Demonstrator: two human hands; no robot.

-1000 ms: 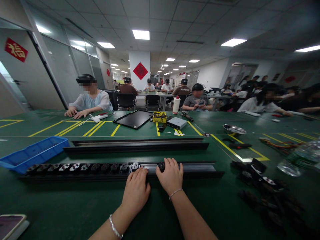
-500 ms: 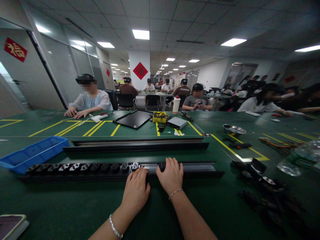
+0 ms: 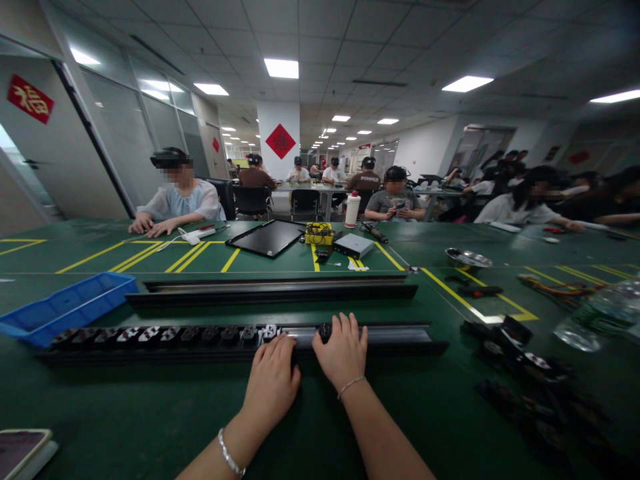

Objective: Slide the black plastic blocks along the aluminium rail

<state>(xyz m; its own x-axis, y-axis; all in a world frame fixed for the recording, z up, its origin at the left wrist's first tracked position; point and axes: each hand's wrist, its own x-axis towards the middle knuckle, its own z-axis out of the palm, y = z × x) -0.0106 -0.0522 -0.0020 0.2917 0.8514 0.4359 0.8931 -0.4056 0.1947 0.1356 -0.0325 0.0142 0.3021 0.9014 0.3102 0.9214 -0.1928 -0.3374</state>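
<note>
A long black rail [image 3: 390, 338] lies across the green table in front of me. Its left half holds a row of several small black modules [image 3: 165, 335]. My left hand [image 3: 273, 381] rests on the rail's near edge, fingers curled against it. My right hand [image 3: 343, 350] sits just to the right, fingers bent over a small black module [image 3: 325, 330] in the rail's channel. A second, bare black rail [image 3: 273, 290] lies parallel behind the first.
A blue bin [image 3: 65, 307] stands at the left, a phone [image 3: 20, 450] at the near left corner. Loose black modules [image 3: 525, 373] are heaped at the right beside a plastic bottle [image 3: 600, 313]. Several people sit at tables beyond.
</note>
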